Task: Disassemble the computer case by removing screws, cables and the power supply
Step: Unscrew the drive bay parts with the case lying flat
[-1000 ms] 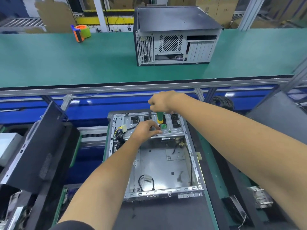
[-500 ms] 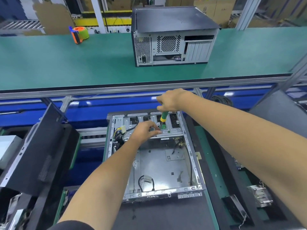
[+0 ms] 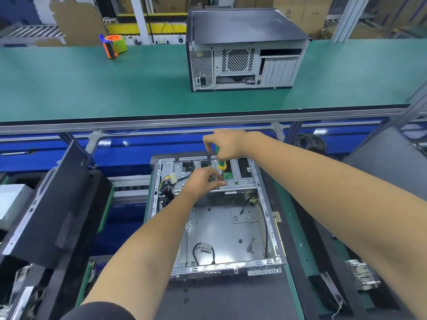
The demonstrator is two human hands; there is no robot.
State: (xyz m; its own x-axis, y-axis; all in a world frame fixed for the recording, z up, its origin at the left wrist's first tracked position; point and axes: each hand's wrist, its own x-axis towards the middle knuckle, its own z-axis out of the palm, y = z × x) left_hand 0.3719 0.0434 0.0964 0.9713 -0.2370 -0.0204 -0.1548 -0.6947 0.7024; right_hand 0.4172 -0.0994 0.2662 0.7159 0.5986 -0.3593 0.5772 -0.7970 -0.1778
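1. Directly below the camera, the open computer case (image 3: 215, 218) lies on a dark mat, its metal drive bracket (image 3: 233, 181) at the far end.
2. Right hand (image 3: 227, 144) grips a green-and-yellow screwdriver (image 3: 222, 163), upright, tip down on the bracket.
3. Left hand (image 3: 203, 181) rests on the bracket, its fingertips curled just beside the tip; whether they pinch anything I cannot tell.
4. Loose cables (image 3: 167, 183) bunch at the case's left wall.
5. Beyond, a closed computer case (image 3: 245, 51) and a tape dispenser (image 3: 114, 46) sit on the green belt (image 3: 92, 84).

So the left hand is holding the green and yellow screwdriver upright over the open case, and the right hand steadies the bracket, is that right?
The hands are swapped. In the head view the right hand grips the screwdriver upright over the open case, and the left hand rests on the bracket.
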